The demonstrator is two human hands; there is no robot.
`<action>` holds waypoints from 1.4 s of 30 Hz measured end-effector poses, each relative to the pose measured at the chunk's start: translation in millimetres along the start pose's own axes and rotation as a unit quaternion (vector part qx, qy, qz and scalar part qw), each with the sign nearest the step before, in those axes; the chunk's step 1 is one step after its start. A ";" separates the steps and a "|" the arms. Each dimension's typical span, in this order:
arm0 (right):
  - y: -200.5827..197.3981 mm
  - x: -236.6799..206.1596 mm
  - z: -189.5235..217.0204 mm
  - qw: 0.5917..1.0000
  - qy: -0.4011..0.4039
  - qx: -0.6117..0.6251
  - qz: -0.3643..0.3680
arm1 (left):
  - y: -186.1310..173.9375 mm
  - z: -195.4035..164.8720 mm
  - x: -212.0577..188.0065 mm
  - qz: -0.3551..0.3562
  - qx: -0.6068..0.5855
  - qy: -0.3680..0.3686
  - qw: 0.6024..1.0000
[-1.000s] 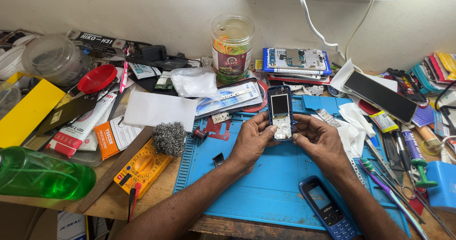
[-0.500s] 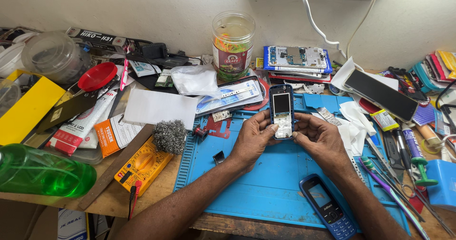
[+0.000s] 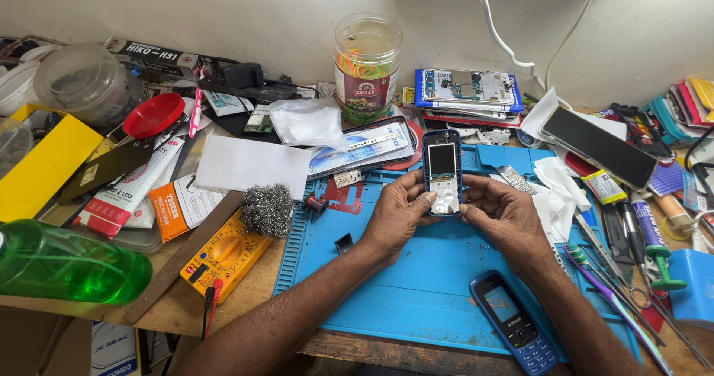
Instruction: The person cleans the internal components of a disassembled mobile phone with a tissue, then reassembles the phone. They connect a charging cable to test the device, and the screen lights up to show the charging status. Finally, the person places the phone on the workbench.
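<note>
blue-framed opened phone (image 3: 443, 174) is gripped upright by both hands, left hand (image 3: 396, 216) and right hand (image 3: 500, 216), above the blue mat (image 3: 416, 287) on the worktop, and is best steadied evenly at its edges.

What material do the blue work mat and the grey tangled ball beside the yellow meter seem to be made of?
Blue work mat: probably silicone rubber, matte, with moulded ridges and shallow trays along its edges. Grey tangled ball: apparently metal wool, thin shiny curled strands. Both hands hold an opened phone over the mat.
</note>
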State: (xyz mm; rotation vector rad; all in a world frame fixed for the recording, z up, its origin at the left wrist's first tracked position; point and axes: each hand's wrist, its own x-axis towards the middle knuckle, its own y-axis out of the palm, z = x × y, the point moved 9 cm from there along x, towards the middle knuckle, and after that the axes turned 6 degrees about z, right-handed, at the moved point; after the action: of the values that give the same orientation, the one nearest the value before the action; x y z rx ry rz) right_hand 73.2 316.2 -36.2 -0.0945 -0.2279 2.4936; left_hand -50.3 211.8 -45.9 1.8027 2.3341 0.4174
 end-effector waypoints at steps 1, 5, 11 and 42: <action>0.1 0.1 -0.3 1.000 0.002 0.004 0.001 | 0.0 0.3 0.2 0.000 -0.002 -0.001 1.000; -0.1 -1.7 3.0 1.000 0.004 -0.021 -0.012 | 0.4 2.9 0.7 -0.001 -0.006 -0.004 1.000; 2.1 -8.1 25.4 0.993 -0.068 -0.078 -0.052 | 5.4 0.1 -0.8 0.013 -0.029 0.020 0.999; 35.3 -54.4 90.0 0.869 -0.343 -0.347 -0.086 | 0.5 -5.6 -1.7 -0.007 -0.119 0.011 0.993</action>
State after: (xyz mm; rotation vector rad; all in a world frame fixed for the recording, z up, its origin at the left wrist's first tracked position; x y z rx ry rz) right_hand 85.2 243.1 46.4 0.5080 -1.3557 2.0506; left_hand -51.0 209.6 -40.6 1.6775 2.1998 0.6848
